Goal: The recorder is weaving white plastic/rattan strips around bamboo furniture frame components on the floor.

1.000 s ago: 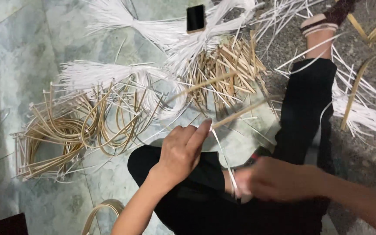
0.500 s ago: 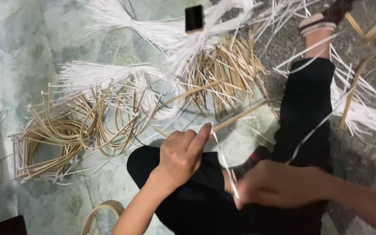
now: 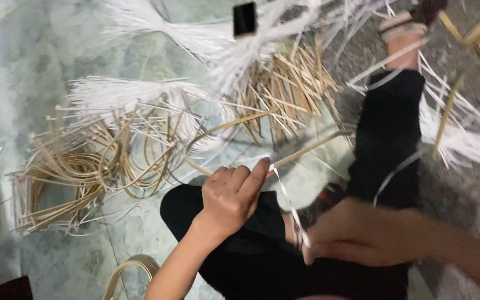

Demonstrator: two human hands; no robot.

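Bare forearms, black trousers (image 3: 384,139), seemingly a strapped sandal (image 3: 401,25).

Tan cane strips (image 3: 79,166) look matt & woody, white strips (image 3: 195,39) smooth plastic, floor (image 3: 23,66) glossy stone tile.

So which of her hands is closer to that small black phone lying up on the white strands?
Left. The left hand sits below the phone; the right hand is lower and further right.
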